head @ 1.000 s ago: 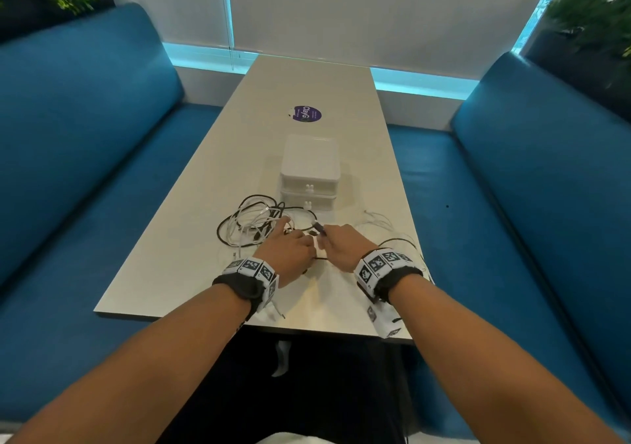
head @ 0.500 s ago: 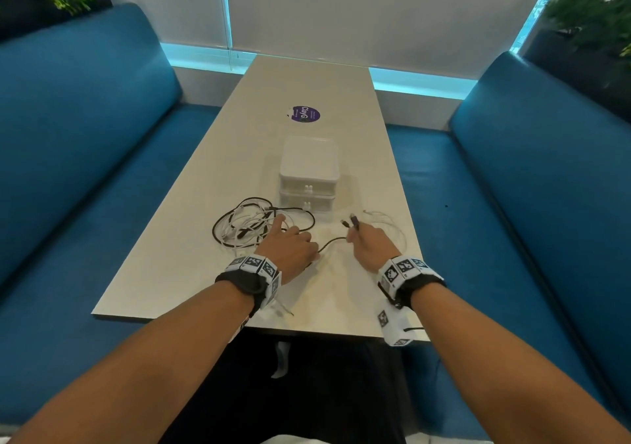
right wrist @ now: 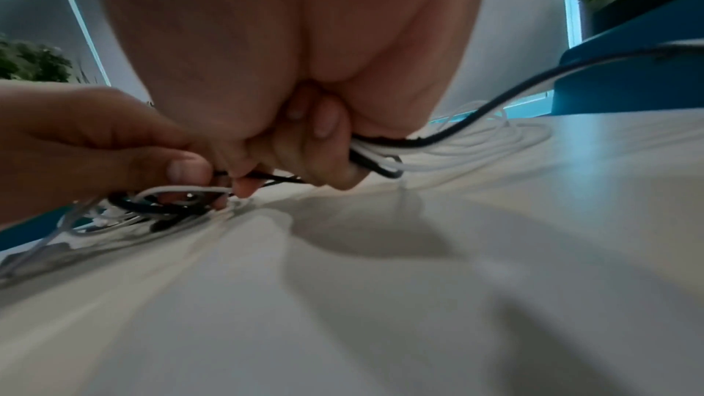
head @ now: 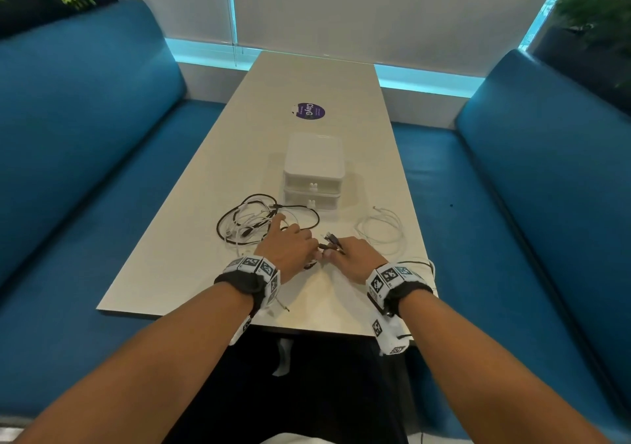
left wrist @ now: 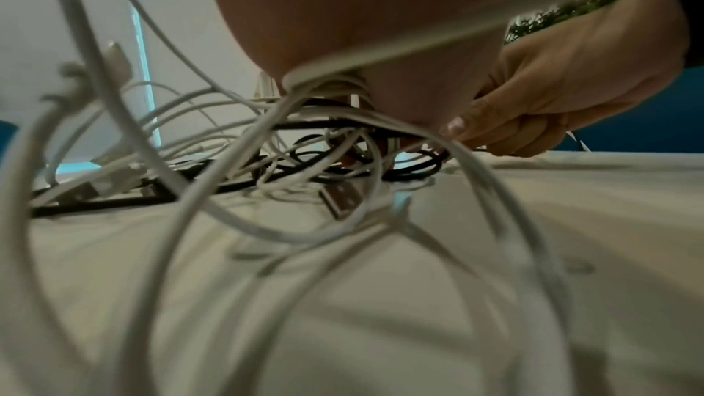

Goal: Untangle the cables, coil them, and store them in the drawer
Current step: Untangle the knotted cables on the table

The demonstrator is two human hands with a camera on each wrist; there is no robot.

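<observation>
A tangle of black and white cables (head: 246,221) lies on the table (head: 191,266), in front of a small white two-drawer unit (head: 312,170) whose drawers are closed. My left hand (head: 285,247) rests on the tangle's right edge, and its thumb and fingers (right wrist: 179,170) pinch a black cable (head: 333,240). My right hand (head: 351,256) sits close beside it, fingers (right wrist: 324,131) curled round the same black cable (right wrist: 381,172) and some white strands. The black plug ends stick up between the two hands. In the left wrist view, white loops (left wrist: 228,191) and a USB plug (left wrist: 341,197) fill the foreground.
A loose white cable (head: 379,232) lies apart on the table to the right of my right hand. A purple sticker (head: 310,111) marks the far half of the table. Blue benches (head: 85,136) (head: 546,170) flank both long sides, and the near edge is just under my wrists.
My right hand drew the black cable out to the right, then came back beside the left hand. The left hand stayed on the tangle.
</observation>
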